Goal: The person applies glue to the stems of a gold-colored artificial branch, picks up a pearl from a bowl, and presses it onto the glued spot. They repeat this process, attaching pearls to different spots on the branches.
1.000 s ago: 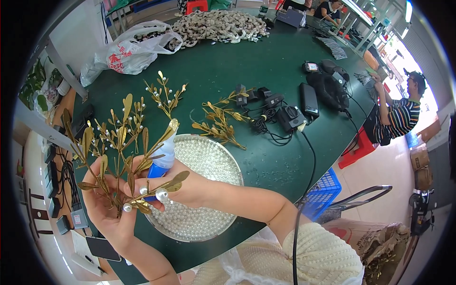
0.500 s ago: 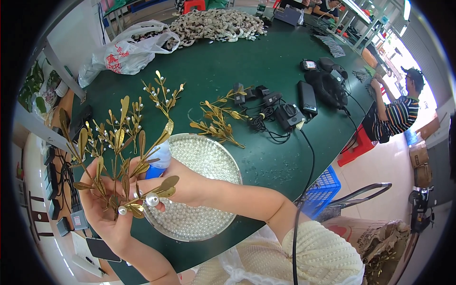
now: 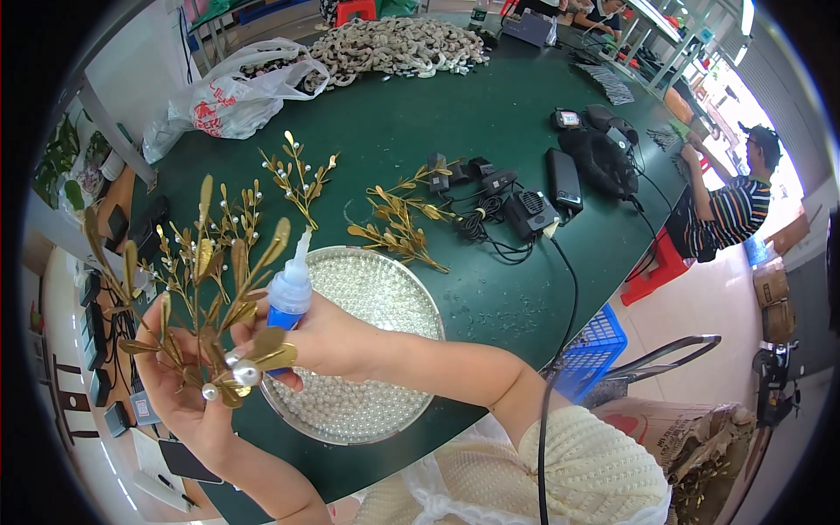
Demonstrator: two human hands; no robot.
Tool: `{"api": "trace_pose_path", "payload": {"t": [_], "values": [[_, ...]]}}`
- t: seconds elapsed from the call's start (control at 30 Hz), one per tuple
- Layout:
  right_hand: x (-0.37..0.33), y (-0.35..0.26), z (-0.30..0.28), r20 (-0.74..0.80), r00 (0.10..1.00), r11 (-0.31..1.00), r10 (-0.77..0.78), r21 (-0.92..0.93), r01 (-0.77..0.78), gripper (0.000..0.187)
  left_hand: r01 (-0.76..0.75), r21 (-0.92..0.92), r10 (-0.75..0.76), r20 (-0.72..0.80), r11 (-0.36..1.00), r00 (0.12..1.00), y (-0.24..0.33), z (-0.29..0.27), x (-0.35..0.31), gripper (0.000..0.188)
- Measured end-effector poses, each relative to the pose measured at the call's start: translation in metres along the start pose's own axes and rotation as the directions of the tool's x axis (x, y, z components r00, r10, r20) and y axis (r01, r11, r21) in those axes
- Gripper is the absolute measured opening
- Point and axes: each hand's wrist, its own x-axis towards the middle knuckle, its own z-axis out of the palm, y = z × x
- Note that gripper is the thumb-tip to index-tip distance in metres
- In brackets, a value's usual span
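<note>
A gold leafy branch (image 3: 206,341) with white pearl beads among its leaves is held low at the left by my left hand (image 3: 203,424), whose fingers are closed round its stems. Gripped in my right hand (image 3: 331,339) is a blue squeeze bottle (image 3: 290,296) with a clear pointed nozzle, which points up. Right-hand fingertips are close behind the branch; leaves partly hide them. Under my right wrist lies a round tray (image 3: 336,442) filled with loose pearl beads (image 3: 372,289).
Beaded gold sprigs (image 3: 300,179) and plain gold sprigs (image 3: 402,227) lie on the green table (image 3: 437,122). Cabled black devices (image 3: 529,213) sit to the right. A plastic bag (image 3: 229,101) and a heap of pale curved pieces (image 3: 402,45) occupy the far side. A person (image 3: 731,201) sits at right.
My left hand and the branch have shifted slightly left, and the branch has turned a little. The bottle has tipped upright, bringing its nozzle into view above the leaves.
</note>
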Motion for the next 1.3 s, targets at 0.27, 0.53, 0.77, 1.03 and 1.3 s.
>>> {"api": "trace_pose_path", "payload": {"t": [0.27, 0.53, 0.77, 1.03, 1.3], "values": [[-0.001, -0.008, -0.006, 0.001, 0.997, 0.997, -0.072, -0.020, 0.072, 0.017, 0.044, -0.051, -0.051, -0.131, 0.998, 0.990, -0.012, -0.015, -0.002, 0.074], [-0.006, -0.018, -0.011, 0.018, 0.993, 0.993, -0.113, -0.036, 0.114, 0.018, 0.012, -0.043, -0.020, -0.184, 0.999, 0.983, -0.016, -0.027, -0.006, 0.071], [-0.013, -0.034, -0.015, 0.006, 0.958, 0.929, -0.287, -0.244, 0.280, 0.028, -0.001, -0.050, -0.006, -0.148, 0.999, 0.989, -0.014, -0.033, -0.004, 0.070], [-0.013, -0.041, -0.031, 0.012, 0.908, 0.834, -0.418, -0.391, 0.389, 0.045, 0.007, -0.086, -0.023, -0.190, 0.996, 0.981, -0.010, -0.026, 0.000, 0.070], [-0.018, -0.052, -0.037, -0.053, 0.934, 0.841, -0.353, -0.456, 0.292, 0.046, 0.069, -0.203, -0.092, -0.110, 0.977, 0.990, -0.012, 0.009, 0.010, 0.069]]}}
